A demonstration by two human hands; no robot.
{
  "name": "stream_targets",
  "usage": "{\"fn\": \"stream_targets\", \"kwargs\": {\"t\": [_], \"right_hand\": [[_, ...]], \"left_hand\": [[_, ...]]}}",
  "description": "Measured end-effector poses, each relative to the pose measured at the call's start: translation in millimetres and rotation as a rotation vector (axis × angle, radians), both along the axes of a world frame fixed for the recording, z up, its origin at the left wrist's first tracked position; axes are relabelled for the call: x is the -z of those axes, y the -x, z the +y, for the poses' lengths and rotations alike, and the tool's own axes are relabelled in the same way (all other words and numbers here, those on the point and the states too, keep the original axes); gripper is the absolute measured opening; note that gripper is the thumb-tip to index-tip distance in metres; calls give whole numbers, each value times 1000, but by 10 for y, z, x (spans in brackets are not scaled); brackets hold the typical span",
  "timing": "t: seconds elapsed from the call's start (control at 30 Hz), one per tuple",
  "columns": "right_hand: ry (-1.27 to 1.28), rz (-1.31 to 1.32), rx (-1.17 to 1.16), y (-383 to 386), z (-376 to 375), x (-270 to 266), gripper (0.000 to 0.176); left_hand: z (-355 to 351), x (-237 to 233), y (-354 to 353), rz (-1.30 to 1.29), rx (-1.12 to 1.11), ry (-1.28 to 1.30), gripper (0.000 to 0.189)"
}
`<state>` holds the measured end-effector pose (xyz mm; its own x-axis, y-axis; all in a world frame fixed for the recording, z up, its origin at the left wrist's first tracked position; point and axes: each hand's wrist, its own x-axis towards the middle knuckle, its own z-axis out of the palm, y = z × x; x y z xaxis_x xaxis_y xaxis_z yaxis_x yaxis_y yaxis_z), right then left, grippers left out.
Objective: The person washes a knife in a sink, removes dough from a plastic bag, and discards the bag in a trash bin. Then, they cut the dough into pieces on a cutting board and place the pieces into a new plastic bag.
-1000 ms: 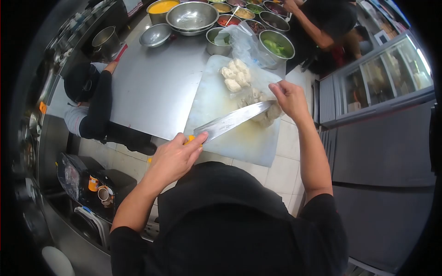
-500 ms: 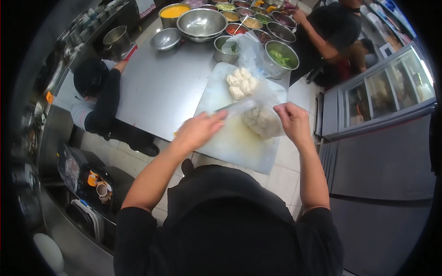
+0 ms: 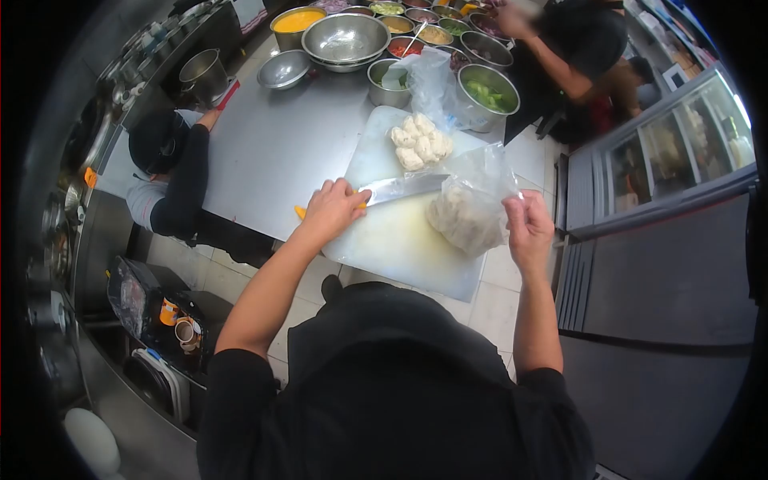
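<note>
My left hand [image 3: 332,211] is closed around the yellow handle of a broad-bladed knife [image 3: 406,188]. The blade lies flat or nearly so over the white cutting board [image 3: 384,254], its tip pointing toward a clear plastic bag [image 3: 485,170]. My right hand [image 3: 528,229] pinches the edge of this bag at its right side. Pale, greyish-white lumps [image 3: 464,220] fill the bag's lower part, which rests on the board. Beyond the blade sits a pile of off-white chunks [image 3: 420,142], whose kind I cannot make out.
Metal bowls [image 3: 346,40] and several containers of chopped food stand at the table's far end. A pot of green pieces [image 3: 488,92] is beyond the board, beside another plastic bag [image 3: 432,88]. One person [image 3: 164,152] is at the left, another [image 3: 580,56] at the far right. A glass-front fridge [image 3: 672,152] stands right.
My left hand has closed on the knife's handle, and the blade now shows clearly. My right hand has moved slightly right and down with the bag's edge, and the bag stands more open.
</note>
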<state>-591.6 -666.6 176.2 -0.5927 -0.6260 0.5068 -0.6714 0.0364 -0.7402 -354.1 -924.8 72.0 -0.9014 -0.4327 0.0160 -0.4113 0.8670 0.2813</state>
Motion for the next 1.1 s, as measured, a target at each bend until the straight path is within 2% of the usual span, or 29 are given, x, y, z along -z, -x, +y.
{"fn": "stream_targets", "kwargs": {"t": [0.1,0.17,0.23,0.27,0.33,0.37,0.43,0.47,0.53,0.57,0.6,0.63,0.7,0.73,0.83,0.93,1.03,1.1], "right_hand": [[-57,-35,-15,-47,-80,-77,9],[-79,19,-80,-241,-247,-100,9],[-95,150,-187,-506,-421,-105,13],[-117,220,-241,-608,-414,-91,18],[-8,211,-260,-659,-320,-149,45],[45,209,-273,-692,-264,-167,58],[-57,219,-76,-694,-33,-10,87],[-110,218,18,-690,69,118,102],[-129,102,-29,-724,211,471,117],[-145,39,-55,-718,239,553,125],[-38,56,-72,-784,182,486,109],[-44,88,-53,-745,134,561,101],[-55,152,-1,-592,33,826,86],[-50,152,2,-551,0,862,73],[-20,151,20,-405,-115,891,44],[-21,89,-14,-225,-187,854,25],[-23,5,-110,-126,-307,678,19],[6,7,-134,-136,-350,582,20]], "left_hand": [[306,-266,328,225,49,-130,68],[669,-250,652,480,199,-129,82],[946,-334,985,638,286,-347,65],[883,-259,1044,663,389,-279,58],[716,-135,1148,705,593,-143,46],[643,-148,1158,605,445,-350,46],[536,-272,1105,391,120,-751,50],[502,-267,1086,410,-9,-990,52],[458,-188,1083,425,-282,-1474,57],[520,-330,1058,430,-325,-1563,58],[647,-582,992,429,-372,-1654,60],[741,-701,938,422,-423,-1744,61],[603,-298,862,287,-462,-1685,64],[569,-271,844,221,-468,-1650,68],[738,-457,696,414,-595,-1433,76],[930,-462,711,634,-34,-211,101],[948,-916,918,442,190,353,74],[766,-927,1213,141,231,56,45]]}}
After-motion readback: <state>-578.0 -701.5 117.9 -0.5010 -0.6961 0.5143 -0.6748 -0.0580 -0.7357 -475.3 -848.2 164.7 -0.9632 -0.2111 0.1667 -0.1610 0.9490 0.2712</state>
